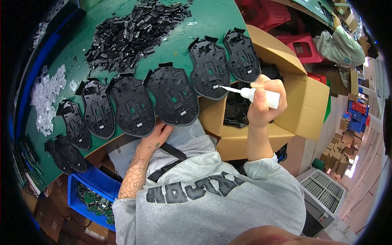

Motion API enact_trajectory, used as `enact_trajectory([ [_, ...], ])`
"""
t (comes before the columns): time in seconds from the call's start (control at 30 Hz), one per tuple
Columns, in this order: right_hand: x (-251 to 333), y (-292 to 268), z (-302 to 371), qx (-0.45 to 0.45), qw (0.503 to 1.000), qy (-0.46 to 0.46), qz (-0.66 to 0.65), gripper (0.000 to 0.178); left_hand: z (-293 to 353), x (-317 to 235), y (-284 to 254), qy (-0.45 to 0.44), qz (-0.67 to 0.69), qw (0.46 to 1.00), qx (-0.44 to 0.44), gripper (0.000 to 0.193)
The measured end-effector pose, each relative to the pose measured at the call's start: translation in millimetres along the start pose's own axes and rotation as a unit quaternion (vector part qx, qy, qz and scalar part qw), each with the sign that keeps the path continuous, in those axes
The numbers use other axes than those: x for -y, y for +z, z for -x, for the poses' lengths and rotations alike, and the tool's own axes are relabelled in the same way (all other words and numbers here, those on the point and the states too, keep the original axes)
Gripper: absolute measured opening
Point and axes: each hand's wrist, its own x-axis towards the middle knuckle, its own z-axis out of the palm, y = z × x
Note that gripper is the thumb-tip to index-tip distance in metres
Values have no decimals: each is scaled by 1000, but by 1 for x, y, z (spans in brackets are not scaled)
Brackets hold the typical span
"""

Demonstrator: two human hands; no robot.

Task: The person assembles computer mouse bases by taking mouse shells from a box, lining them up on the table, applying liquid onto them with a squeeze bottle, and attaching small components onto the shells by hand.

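My right hand (263, 98) is closed round a small white squeeze bottle (269, 99) with a thin pointed nozzle. The bottle lies tilted, its tip pointing left at a small white rectangle near the lower end of a black plastic shell (209, 65); whether tip and shell touch, I cannot tell. More such shells, including a wide one (173, 96) and another (132, 102), line the near table edge, insides up. My left hand (157, 135) rests at that edge just below them, fingers stretched out and partly hidden; I see nothing held in it.
Small black parts (130, 36) are heaped on the green table (212, 16), with clear plastic pieces (47, 100) at left. A cardboard box (286, 118) of black parts stands at right. A blue bin (98, 179) holds circuit boards. Another person (341, 47) sits at far right.
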Motion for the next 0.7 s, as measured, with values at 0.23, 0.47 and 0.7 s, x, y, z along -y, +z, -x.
enact_trajectory([
  [0.23,1,4,0,-2,1000,-3,5,13,-1,1,0,48,-22,998,-20,24],
  [0.47,-3,3,-2,-15,1000,-21,5,14,0,-2,-1,27,9,1000,-8,22],
  [0.7,16,19,6,21,998,20,-59,26,1,-10,-4,21,-15,1000,-12,19],
])
